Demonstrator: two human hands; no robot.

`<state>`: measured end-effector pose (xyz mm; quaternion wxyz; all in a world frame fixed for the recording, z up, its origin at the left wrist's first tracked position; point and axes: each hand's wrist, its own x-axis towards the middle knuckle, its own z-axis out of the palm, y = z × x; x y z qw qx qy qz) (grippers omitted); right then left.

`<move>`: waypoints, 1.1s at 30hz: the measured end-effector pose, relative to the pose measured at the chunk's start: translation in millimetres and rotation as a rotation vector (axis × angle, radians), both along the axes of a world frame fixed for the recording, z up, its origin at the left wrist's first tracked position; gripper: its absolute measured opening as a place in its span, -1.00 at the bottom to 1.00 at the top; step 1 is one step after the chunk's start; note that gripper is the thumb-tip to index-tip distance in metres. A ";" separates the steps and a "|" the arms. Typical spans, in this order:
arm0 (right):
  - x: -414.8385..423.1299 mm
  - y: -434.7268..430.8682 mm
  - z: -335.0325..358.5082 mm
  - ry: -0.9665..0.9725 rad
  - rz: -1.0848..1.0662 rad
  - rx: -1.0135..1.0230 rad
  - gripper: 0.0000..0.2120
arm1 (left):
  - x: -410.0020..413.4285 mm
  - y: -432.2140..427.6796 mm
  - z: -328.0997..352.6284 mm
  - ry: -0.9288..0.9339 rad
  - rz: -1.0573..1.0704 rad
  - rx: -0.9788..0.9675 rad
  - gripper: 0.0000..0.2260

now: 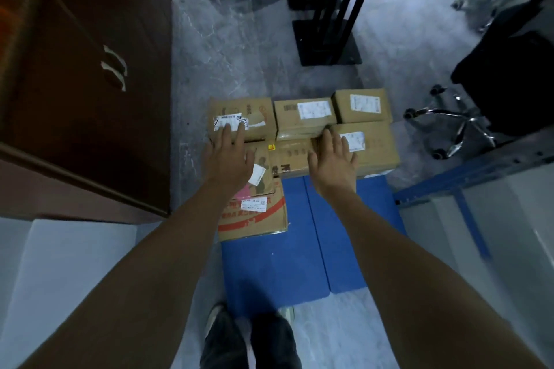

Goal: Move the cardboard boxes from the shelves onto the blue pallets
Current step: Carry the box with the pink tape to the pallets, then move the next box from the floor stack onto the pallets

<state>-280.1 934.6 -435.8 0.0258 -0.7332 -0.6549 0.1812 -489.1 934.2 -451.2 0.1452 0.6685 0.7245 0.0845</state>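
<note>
Several cardboard boxes lie on the far part of two blue pallets on the floor. A box with a white label is at the far left, and my left hand hovers over its near edge, fingers spread, holding nothing. A middle box and a far right box sit behind a larger right box. My right hand is stretched out flat between the middle and right boxes, empty. A box with red print lies nearest, on the left pallet.
A dark brown cabinet stands at the left. A black stand base is behind the boxes. An office chair with a chrome base is at the right, by a blue shelf frame. My feet are just before the pallets.
</note>
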 end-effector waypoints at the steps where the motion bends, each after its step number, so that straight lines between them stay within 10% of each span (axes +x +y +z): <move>1: 6.6 -4.4 16.1 -0.002 -0.015 0.013 -0.41 | 7.0 0.9 17.4 -0.004 -0.017 0.021 -0.48; 33: 110.4 -391.0 197.6 -0.149 -0.885 0.159 -0.41 | 187.9 -214.1 201.0 0.032 -0.972 0.144 -0.47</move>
